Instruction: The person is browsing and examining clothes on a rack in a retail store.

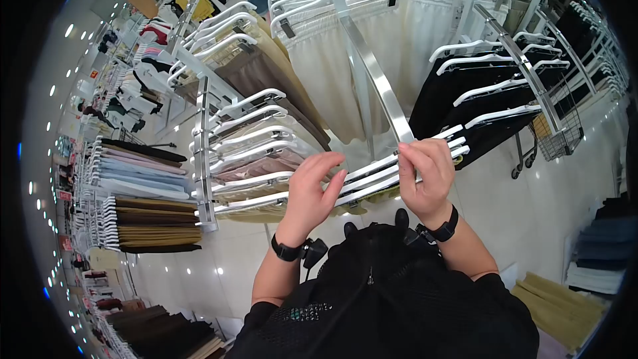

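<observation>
Garments under the hangers (pixel 369 179) are mostly hidden by both hands and the dark-clad chest. The hangers sit at the low end of the rail (pixel 372 70), between the hands. Grip of the right hand (pixel 428 176) is clenched on the hangers at the rail tip. Fingers of the left hand (pixel 312 189) lie over the hangers; closure can't tell. Wire basket (pixel 561 136) hangs on the right rack, contents unreadable. Folded stacks (pixel 595 256) are cut off at the right edge.
</observation>
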Action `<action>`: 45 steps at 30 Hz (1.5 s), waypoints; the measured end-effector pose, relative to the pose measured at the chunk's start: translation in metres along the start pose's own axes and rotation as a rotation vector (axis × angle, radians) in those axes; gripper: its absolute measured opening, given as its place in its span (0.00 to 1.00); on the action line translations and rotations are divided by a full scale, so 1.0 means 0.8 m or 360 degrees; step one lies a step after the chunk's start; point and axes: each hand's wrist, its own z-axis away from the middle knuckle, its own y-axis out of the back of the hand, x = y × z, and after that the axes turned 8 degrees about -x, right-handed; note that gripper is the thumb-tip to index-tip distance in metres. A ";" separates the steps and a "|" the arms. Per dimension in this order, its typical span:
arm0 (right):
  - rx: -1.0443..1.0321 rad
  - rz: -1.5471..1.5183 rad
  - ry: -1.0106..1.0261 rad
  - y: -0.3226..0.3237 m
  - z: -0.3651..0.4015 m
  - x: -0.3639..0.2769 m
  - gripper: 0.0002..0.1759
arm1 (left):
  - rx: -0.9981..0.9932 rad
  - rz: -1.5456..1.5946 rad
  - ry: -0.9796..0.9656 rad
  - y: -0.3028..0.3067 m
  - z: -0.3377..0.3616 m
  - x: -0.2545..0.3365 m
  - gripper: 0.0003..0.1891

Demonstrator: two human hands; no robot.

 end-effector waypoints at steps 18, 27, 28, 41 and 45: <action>-0.0282 -0.0580 0.0274 0.008 0.001 0.030 0.20 | -0.0619 0.0492 0.0717 -0.049 -0.013 0.003 0.09; -0.0340 -0.0711 0.0361 0.008 -0.009 0.036 0.20 | -0.0505 0.0114 0.0610 -0.049 -0.036 -0.009 0.09; -0.0358 -0.0698 0.0363 0.009 -0.013 0.037 0.17 | -0.0481 -0.0065 0.0504 -0.045 -0.044 -0.015 0.10; -0.0795 -0.0855 0.0265 0.030 -0.047 0.036 0.09 | -0.0374 -0.0759 0.0612 -0.021 -0.182 -0.103 0.15; -0.0866 -0.0838 0.0192 0.034 -0.048 0.033 0.11 | -0.0385 -0.0702 0.0642 -0.016 -0.199 -0.116 0.15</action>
